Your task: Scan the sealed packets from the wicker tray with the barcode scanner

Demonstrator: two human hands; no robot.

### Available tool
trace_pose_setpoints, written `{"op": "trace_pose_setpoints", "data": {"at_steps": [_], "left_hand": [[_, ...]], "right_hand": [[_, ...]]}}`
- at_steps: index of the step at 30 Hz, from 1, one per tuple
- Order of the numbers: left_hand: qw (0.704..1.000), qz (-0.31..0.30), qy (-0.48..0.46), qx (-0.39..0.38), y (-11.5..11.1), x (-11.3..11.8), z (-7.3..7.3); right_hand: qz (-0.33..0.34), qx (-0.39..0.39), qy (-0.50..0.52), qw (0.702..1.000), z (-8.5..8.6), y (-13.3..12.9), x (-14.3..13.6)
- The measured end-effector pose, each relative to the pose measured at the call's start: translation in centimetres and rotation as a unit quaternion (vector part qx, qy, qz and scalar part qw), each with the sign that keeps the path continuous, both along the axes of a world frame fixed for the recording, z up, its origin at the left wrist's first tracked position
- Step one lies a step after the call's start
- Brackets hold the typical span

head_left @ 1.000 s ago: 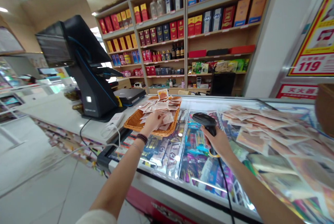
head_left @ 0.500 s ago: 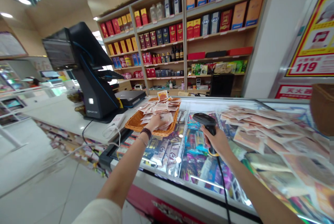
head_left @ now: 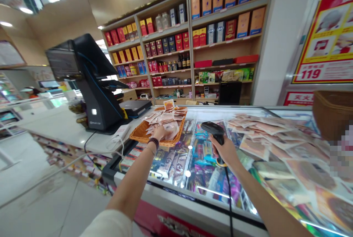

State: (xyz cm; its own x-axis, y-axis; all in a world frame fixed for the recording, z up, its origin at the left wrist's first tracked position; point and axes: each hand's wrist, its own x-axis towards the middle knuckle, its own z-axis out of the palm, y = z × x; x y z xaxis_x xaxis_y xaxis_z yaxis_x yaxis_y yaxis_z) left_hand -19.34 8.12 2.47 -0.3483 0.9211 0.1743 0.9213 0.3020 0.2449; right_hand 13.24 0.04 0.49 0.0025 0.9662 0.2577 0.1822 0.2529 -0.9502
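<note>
My right hand (head_left: 224,149) is wrapped round the grip of a black barcode scanner (head_left: 213,129), held above the glass top of the chest freezer (head_left: 176,189). The scanner's head points left toward the basket, and its cord hangs down in front of the freezer. My left hand (head_left: 160,132) reaches into an orange woven basket (head_left: 138,131). It lies palm down on the flat clear packets (head_left: 167,117) there, fingers spread over them, with no packet lifted. One packet with an orange picture stands up at the basket's back.
A larger pile of flat packets (head_left: 264,130) covers the freezer's right side, near a brown woven basket (head_left: 331,112). On the left counter (head_left: 49,119) stand a black cash register (head_left: 93,93) and a white box (head_left: 121,131) with cables. Behind are shelves (head_left: 168,53) of boxes.
My left hand has shifted slightly left and down over the packets, and its fingers have spread. The scanner stays in my right hand. The view has turned a little to the right.
</note>
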Motion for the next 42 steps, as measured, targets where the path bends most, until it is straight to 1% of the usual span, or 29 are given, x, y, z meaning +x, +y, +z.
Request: {"op": "trace_pose_setpoints", "data": {"at_steps": [2, 4, 7, 9, 12, 14, 16, 17, 18, 20, 22, 24, 27, 30, 33, 36, 42], "left_hand": [[0.999, 0.008, -0.032, 0.007, -0.2, 0.0, 0.2], [0.997, -0.014, -0.065, 0.026, -0.5, 0.2, 0.3], [0.984, -0.070, -0.140, 0.091, -1.1, 0.5, 0.4], [0.962, -0.091, -0.204, 0.159, -1.4, 0.6, 0.7], [0.915, -0.102, -0.268, 0.284, -1.6, 0.8, 2.2], [0.868, -0.134, -0.324, 0.351, -1.3, 1.8, 3.3], [0.814, -0.188, -0.407, 0.369, -0.8, 3.9, 3.9], [0.786, -0.216, -0.452, 0.362, -0.5, 5.4, 3.8], [0.756, -0.244, -0.496, 0.350, -0.2, 7.0, 3.5], [0.708, -0.302, -0.560, 0.307, 0.4, 10.7, 2.1], [0.687, -0.322, -0.597, 0.260, 1.0, 14.1, 0.1], [0.672, -0.318, -0.628, 0.229, 1.8, 17.0, -1.9], [0.657, -0.296, -0.658, 0.218, 3.0, 19.7, -4.6], [0.649, -0.289, -0.670, 0.217, 3.7, 20.7, -6.5], [0.654, -0.278, -0.672, 0.208, 3.8, 20.6, -7.7], [0.654, -0.270, -0.675, 0.209, 3.7, 20.3, -8.1], [0.659, -0.266, -0.673, 0.206, 3.7, 20.4, -8.3]], "right_hand": [[0.003, 0.003, 0.003, 1.000, 0.1, -0.1, 0.0], [0.005, 0.005, 0.002, 1.000, 0.2, -0.1, 0.1], [0.007, 0.013, 0.000, 1.000, 0.0, 0.0, 0.1], [0.008, 0.018, 0.003, 1.000, -0.2, 0.1, 0.1], [0.002, 0.020, 0.013, 1.000, -0.1, 0.1, 0.4], [-0.006, 0.023, 0.020, 1.000, 0.1, 0.2, 0.7], [-0.015, 0.030, 0.028, 0.999, 0.2, 0.3, 1.2], [-0.020, 0.034, 0.030, 0.999, 0.2, 0.4, 1.5], [-0.028, 0.039, 0.032, 0.998, 0.1, 0.5, 1.8], [-0.047, 0.041, 0.036, 0.997, -0.2, 0.8, 2.6], [-0.061, 0.036, 0.045, 0.996, -0.6, 0.9, 3.3], [-0.068, 0.033, 0.047, 0.996, -0.7, 0.8, 4.0], [-0.064, 0.038, 0.017, 0.997, -0.3, 0.4, 4.8], [-0.050, 0.017, -0.021, 0.998, 0.2, 0.1, 5.3], [-0.046, -0.003, -0.040, 0.998, 0.2, 0.1, 5.5], [-0.057, -0.001, -0.053, 0.997, -0.1, 0.1, 5.5], [-0.069, -0.001, -0.088, 0.994, -0.4, 0.0, 5.4]]}}
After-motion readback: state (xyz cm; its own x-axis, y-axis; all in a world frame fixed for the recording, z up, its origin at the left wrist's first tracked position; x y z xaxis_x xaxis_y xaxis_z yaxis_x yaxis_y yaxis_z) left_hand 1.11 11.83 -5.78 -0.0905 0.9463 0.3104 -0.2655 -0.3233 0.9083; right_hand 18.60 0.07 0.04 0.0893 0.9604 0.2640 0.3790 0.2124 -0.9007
